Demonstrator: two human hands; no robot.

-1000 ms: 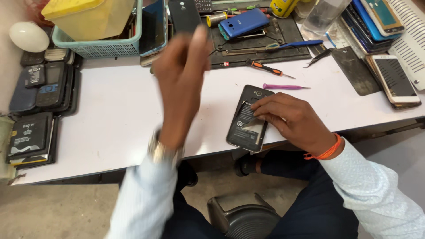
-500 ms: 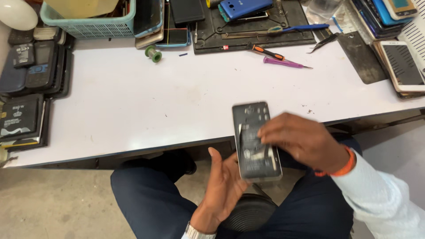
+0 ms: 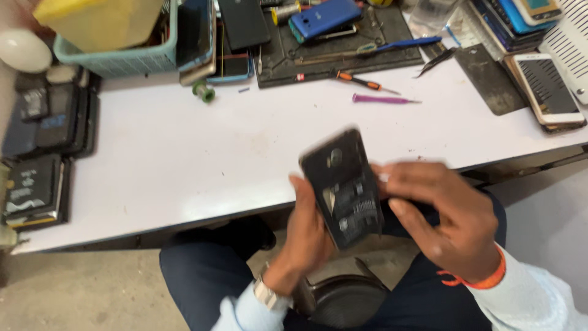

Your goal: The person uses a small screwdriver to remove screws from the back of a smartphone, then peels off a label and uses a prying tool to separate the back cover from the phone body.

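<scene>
The white worktable (image 3: 184, 159) spread wide, cluttered along its far edge. Just off its near edge, above the lap, the opened black phone (image 3: 344, 187) stood tilted and blurred, back side showing. The right hand (image 3: 444, 217) gripped its right edge; the left hand (image 3: 306, 236) cupped it from beneath. Farther back on the table lay a purple tool (image 3: 383, 98) and an orange-handled screwdriver (image 3: 361, 79).

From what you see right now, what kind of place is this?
Most likely a phone repair bench. Both hands, the left hand and the right hand, hold an opened phone at the table edge; small screwdrivers lie nearby, and stacks of other phones sit around.
</scene>
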